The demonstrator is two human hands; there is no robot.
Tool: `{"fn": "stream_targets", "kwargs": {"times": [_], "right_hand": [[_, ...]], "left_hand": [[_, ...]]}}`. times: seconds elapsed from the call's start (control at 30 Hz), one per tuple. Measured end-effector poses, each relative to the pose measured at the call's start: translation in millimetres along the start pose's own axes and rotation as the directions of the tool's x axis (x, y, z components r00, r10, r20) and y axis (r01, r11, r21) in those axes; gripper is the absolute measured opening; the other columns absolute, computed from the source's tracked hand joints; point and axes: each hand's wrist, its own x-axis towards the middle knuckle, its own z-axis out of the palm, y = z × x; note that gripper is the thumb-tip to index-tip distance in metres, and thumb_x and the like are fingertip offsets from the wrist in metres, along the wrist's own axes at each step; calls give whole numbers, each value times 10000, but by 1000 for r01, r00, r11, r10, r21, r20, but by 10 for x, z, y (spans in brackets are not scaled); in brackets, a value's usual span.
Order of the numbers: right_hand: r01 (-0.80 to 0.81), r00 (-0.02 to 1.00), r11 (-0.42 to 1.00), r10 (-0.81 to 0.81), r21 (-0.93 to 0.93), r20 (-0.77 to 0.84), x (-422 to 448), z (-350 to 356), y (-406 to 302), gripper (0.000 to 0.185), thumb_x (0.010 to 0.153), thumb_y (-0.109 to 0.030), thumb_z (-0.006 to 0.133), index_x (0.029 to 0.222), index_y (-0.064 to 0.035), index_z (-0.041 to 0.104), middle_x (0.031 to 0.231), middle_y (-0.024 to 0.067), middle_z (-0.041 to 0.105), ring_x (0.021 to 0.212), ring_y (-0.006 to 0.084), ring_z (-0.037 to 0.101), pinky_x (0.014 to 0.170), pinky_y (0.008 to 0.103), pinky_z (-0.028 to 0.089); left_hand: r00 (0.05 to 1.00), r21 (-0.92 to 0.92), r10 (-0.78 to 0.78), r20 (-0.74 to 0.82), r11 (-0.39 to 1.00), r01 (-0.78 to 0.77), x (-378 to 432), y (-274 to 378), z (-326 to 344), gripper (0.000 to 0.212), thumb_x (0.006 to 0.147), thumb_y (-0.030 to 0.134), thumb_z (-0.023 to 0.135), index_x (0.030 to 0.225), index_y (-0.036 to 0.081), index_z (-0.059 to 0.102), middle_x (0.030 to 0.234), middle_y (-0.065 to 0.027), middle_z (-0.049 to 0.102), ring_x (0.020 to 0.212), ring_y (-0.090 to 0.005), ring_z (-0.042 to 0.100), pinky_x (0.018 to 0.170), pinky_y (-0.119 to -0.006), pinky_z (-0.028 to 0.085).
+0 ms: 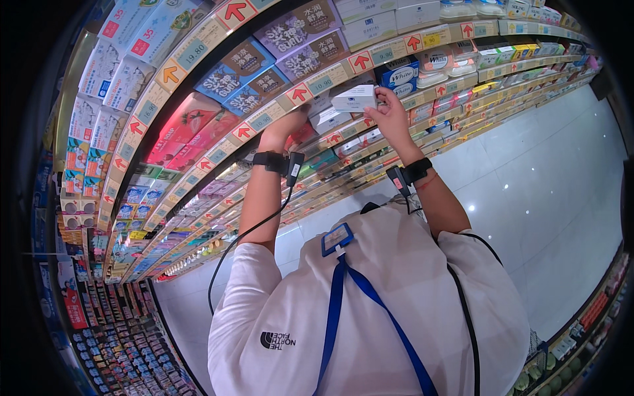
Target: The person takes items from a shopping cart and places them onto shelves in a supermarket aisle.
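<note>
Between the thumb and fingers of my right hand (390, 110) is a small white carton (353, 100) with printed writing, tilted in front of the shelf. Similar white cartons (329, 119) lie on the shelf just below and behind it. My left hand (290, 124) reaches into the same shelf level, left of these cartons. The shelf edge above and shadow hide its fingers, so whether it holds anything is not visible. Pink-red soap boxes (190, 129) stand to the left of that hand. Blue and white boxes (397, 75) sit close above my right hand.
Shelf rails with price tags and red arrows (298, 93) curve across the view, just above my left hand. Purple boxes (313, 49) and blue boxes (242, 74) fill the level above. Glossy floor tiles (515, 193) lie to the right. A cable (218, 265) hangs from my left wrist device.
</note>
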Motion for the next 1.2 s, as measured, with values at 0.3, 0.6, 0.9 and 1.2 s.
{"fn": "stream_targets", "kwargs": {"times": [0.3,0.6,0.9,1.2], "right_hand": [[162,982,769,-188,-619,23,62,642,-178,380,787,-90,716,1105,-14,522,1012,106,525,791,259,639,672,335,513],[108,987,587,-160,-803,16,184,776,15,216,806,-154,672,871,-25,511,859,170,559,797,402,586,661,490,473],[323,933,711,-349,-625,85,33,534,36,154,815,-126,651,938,-39,625,885,135,569,832,361,589,698,425,494],[420,904,604,-342,-678,256,-61,491,77,245,775,-80,675,1016,-38,661,997,97,542,876,305,593,730,406,502]], "left_hand": [[976,56,-215,-11,975,216,-36,68,-194,202,874,209,528,875,79,682,809,-99,696,743,-260,672,651,-396,496],[839,-340,-380,389,787,515,-130,343,-275,219,844,264,604,949,73,625,811,-88,663,631,-210,628,552,-351,498],[990,-13,-107,89,994,108,75,-102,34,299,875,360,638,1009,96,675,942,-98,682,842,-217,638,742,-362,482],[975,95,197,-99,978,-188,38,-43,185,311,879,321,637,1033,51,658,898,-124,683,798,-262,646,720,-383,486]]}}
